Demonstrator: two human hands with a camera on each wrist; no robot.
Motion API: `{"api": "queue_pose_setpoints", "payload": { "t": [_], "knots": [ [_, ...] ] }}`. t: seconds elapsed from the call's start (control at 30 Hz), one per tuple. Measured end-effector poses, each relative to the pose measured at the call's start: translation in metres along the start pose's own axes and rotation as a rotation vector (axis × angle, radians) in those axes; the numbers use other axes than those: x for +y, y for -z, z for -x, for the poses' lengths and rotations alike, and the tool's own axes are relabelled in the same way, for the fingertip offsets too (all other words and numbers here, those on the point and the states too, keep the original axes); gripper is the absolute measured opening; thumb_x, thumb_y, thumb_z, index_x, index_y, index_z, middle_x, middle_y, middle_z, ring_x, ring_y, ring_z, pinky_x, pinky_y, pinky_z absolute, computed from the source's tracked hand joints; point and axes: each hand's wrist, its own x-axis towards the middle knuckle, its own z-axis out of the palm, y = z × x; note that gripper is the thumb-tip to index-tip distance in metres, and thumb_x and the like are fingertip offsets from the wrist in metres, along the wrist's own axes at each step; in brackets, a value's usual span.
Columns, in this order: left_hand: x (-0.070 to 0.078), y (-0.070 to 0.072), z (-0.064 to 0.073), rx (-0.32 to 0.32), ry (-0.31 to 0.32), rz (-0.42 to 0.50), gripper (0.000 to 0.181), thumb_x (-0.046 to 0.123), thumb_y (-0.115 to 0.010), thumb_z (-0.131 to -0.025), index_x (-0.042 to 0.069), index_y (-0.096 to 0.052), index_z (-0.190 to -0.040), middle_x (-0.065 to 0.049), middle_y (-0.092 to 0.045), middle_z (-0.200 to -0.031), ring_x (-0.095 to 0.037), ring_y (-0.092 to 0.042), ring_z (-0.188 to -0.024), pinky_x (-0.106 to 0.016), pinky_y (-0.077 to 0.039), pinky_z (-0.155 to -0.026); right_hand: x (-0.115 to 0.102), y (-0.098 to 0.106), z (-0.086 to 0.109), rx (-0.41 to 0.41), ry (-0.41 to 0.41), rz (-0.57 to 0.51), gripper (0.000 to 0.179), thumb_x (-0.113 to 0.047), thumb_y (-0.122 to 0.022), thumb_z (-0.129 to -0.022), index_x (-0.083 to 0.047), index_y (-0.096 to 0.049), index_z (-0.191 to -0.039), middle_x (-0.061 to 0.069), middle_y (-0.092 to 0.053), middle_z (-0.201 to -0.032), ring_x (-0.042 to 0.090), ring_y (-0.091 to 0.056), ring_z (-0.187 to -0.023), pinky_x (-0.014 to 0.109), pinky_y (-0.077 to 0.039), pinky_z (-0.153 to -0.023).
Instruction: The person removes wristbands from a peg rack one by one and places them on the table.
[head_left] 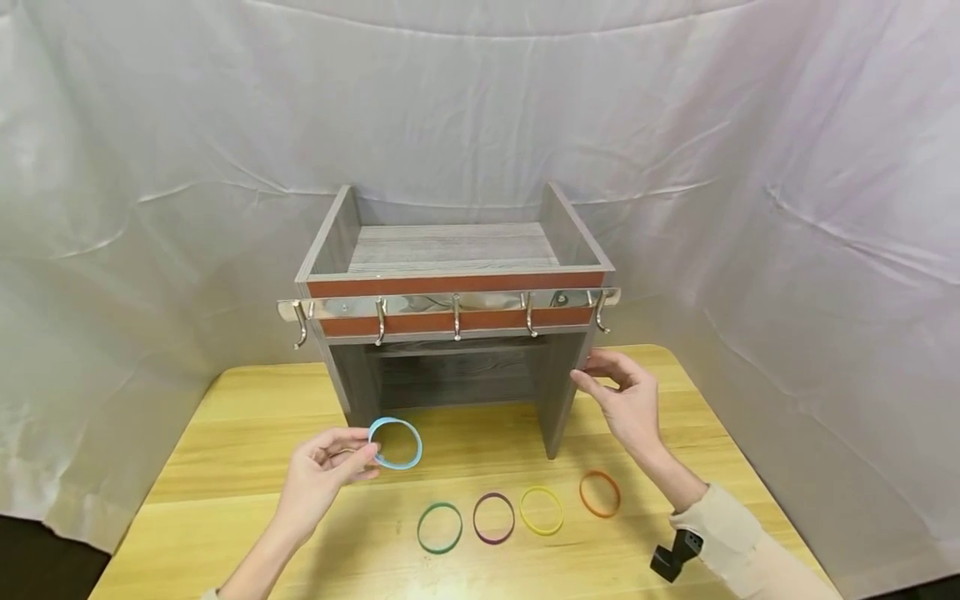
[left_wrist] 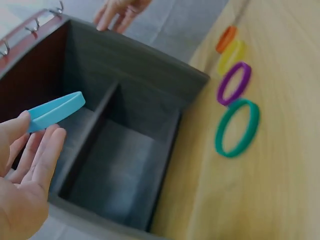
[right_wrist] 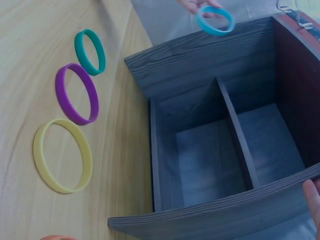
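Note:
A light blue silicone wristband is pinched between the thumb and fingers of my left hand, raised in front of the shelf's left side. In the right wrist view this band shows past the shelf's side panel. My right hand holds the edge of the grey wooden shelf's right side panel, its thumb at the front edge. Across the shelf's front runs a shiny metal rail with several hooks, which carry nothing.
On the wooden table, in front of the shelf, lie a green wristband, a purple wristband, a yellow wristband and an orange wristband. Pale grey curtains hang behind and at both sides.

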Motion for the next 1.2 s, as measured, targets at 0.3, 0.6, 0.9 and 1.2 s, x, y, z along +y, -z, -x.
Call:
{"api": "queue_pose_setpoints", "payload": {
  "t": [0.3, 0.6, 0.9, 1.2],
  "knots": [
    [-0.033, 0.028, 0.019, -0.11, 0.27, -0.085, 0.031, 0.009, -0.073, -0.098, -0.007, -0.066, -0.124, 0.0, -0.077, -0.103, -0.013, -0.079, -0.092, -0.036, -0.069, -0.087, -0.003, 0.002, 0.0, -0.002, -0.014, 0.006, 0.03, 0.016, -0.08, -0.082, 0.015, -0.07, -0.11, -0.016, -0.078, -0.088, -0.001, -0.074, -0.082, 0.012, -0.062, -0.064],
    [-0.066, 0.057, 0.033, -0.258, 0.344, -0.128, 0.049, 0.015, -0.065, -0.105, -0.021, -0.05, -0.135, -0.003, -0.078, -0.108, -0.011, -0.077, -0.093, -0.035, -0.069, -0.085, -0.002, 0.003, -0.002, 0.0, -0.009, -0.002, 0.03, 0.017, -0.079, -0.082, 0.015, -0.069, -0.11, -0.016, -0.078, -0.089, -0.001, -0.074, -0.083, 0.012, -0.062, -0.064],
    [-0.086, 0.059, 0.047, -0.319, 0.447, -0.041, 0.051, 0.017, -0.066, -0.104, -0.022, -0.049, -0.133, -0.002, -0.078, -0.103, -0.011, -0.078, -0.089, -0.036, -0.069, -0.084, -0.001, 0.004, -0.003, -0.014, -0.02, -0.007, 0.03, 0.015, -0.079, -0.083, 0.015, -0.069, -0.112, -0.016, -0.078, -0.089, -0.001, -0.074, -0.083, 0.014, -0.064, -0.069],
    [-0.089, 0.055, 0.048, -0.288, 0.457, -0.123, 0.052, 0.019, -0.072, -0.1, -0.021, -0.055, -0.129, -0.005, -0.076, -0.098, -0.011, -0.075, -0.083, -0.032, -0.07, -0.077, 0.0, 0.004, -0.004, -0.005, -0.023, -0.012, 0.031, 0.015, -0.079, -0.083, 0.014, -0.07, -0.112, -0.016, -0.078, -0.09, -0.001, -0.074, -0.083, 0.013, -0.063, -0.068]
  ]
}}
